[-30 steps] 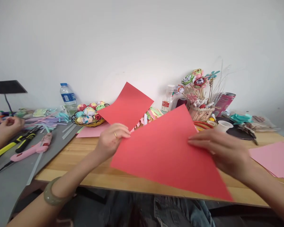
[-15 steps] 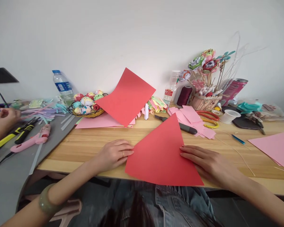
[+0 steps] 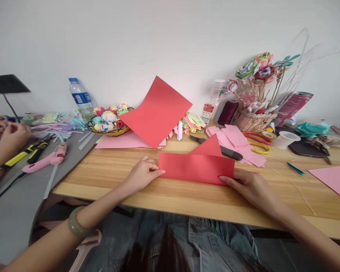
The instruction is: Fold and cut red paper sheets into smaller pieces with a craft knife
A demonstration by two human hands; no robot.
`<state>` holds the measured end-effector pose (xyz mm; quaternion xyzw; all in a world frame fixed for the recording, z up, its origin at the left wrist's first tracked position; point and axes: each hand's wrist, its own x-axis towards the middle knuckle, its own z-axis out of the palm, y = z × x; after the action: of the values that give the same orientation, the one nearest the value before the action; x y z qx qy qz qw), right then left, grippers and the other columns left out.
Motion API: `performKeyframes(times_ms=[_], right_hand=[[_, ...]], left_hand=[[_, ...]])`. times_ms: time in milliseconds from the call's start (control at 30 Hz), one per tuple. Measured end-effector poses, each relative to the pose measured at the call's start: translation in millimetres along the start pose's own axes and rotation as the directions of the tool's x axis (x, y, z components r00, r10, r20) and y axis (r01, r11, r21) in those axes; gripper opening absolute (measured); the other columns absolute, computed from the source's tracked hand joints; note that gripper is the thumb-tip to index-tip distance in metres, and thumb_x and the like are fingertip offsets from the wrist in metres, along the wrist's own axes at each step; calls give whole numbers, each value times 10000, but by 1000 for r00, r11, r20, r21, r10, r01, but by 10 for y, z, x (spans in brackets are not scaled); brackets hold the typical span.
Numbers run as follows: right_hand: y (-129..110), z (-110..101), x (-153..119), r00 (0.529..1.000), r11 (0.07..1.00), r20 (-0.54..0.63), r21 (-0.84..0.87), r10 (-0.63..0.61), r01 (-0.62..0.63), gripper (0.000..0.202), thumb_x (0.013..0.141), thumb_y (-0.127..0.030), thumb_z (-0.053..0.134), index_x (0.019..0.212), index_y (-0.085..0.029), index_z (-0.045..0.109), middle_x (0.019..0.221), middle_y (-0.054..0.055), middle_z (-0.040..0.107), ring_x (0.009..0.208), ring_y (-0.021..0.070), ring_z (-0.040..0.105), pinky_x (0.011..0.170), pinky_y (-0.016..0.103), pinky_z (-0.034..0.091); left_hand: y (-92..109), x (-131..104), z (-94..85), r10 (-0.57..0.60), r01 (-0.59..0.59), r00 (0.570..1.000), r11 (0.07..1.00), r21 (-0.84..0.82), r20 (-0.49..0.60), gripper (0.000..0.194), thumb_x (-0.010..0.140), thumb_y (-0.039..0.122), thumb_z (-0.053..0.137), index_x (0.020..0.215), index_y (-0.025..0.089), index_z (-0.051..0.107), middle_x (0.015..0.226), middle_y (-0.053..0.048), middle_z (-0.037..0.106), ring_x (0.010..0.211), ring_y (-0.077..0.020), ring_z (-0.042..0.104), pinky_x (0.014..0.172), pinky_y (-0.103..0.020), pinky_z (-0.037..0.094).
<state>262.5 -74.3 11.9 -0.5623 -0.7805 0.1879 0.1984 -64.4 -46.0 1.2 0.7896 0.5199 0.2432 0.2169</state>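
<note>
A sheet of red paper [image 3: 195,169] is held just above the wooden table in front of me, its lower part folded up into a wide band. Behind the band a pointed corner of the same sheet sticks up. My left hand [image 3: 143,172] pinches the band's left end, thumb at the front. At the right end my right hand [image 3: 252,187] grips it with the thumb in front and the fingers behind. Another red sheet [image 3: 158,111] leans farther back over pink paper [image 3: 113,142], beside a basket of paper flowers [image 3: 109,130].
A co-worker's hands [image 3: 15,134] are at the far left, near a pink glue gun [image 3: 47,159] on a grey mat. Behind the folded sheet lie a black-handled cutter [image 3: 231,152], small pink papers [image 3: 235,138] and pliers [image 3: 257,147]. Pink sheets [image 3: 334,179] lie at the right.
The red sheet's near part has been folded up and away from me into a band. Both hands have moved from the sheet's sides to grip the band's ends.
</note>
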Motion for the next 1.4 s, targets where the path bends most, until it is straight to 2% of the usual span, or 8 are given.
performKeyframes(times_ms=[67,200,500,667,867,1133,1300,1400], right_hand=[[2,-1,24,999,999,-11,-19,43,-43,429,831,-550,414,746,-211,663,702,37,667,599,187,591,532,286,417],[1,-3,50,997,995,-26,-76,69,-71,449,813,-577,414,649,-215,623,584,22,615,517,167,539,487,274,360],[-19,27,32,997,984,-62,-168,51,-61,459,834,-568,361,646,-213,584,559,28,588,500,170,516,490,275,320],[-15,51,18,996,983,-77,-174,48,-61,455,844,-562,346,595,-217,508,535,16,556,487,161,498,499,276,301],[-40,62,-10,994,982,-74,-168,79,-91,403,846,-539,353,615,-223,446,553,9,547,507,162,499,505,272,304],[-4,120,-26,995,980,-103,-194,18,-38,348,852,-486,378,621,-227,394,592,17,535,530,156,485,515,270,313],[28,50,19,998,987,-25,-151,53,-56,343,844,-484,385,619,-227,418,577,13,537,514,150,474,500,266,312],[110,-26,30,997,982,-45,-171,69,-76,345,820,-482,417,583,-232,387,542,3,512,495,146,450,492,266,303]], left_hand=[[14,43,-1,-49,49,998,999,-7,33,307,786,383,580,549,191,610,586,5,552,745,-183,486,716,-298,366],[35,85,-17,-70,70,995,998,0,69,334,795,408,551,543,191,584,557,28,530,673,-162,482,796,-322,336],[-58,42,-20,10,-10,999,1000,3,43,411,798,480,525,520,180,474,608,15,515,738,-177,460,703,-295,349],[-71,54,21,-57,58,998,998,-25,24,339,796,455,538,583,191,559,661,10,575,778,-184,492,711,-293,353],[22,75,40,-134,134,991,987,93,-4,332,794,452,547,578,200,541,681,9,593,779,-195,525,645,-278,347],[120,44,67,-86,95,995,958,270,-45,293,842,405,506,635,198,511,748,-3,597,798,-195,528,653,-286,350],[87,41,72,-52,65,998,923,378,-46,267,865,357,460,649,201,481,749,-9,575,793,-192,517,669,-294,362],[-1,46,40,-64,92,995,885,457,-76,236,867,294,422,655,202,466,746,-16,554,789,-189,509,659,-288,364]])
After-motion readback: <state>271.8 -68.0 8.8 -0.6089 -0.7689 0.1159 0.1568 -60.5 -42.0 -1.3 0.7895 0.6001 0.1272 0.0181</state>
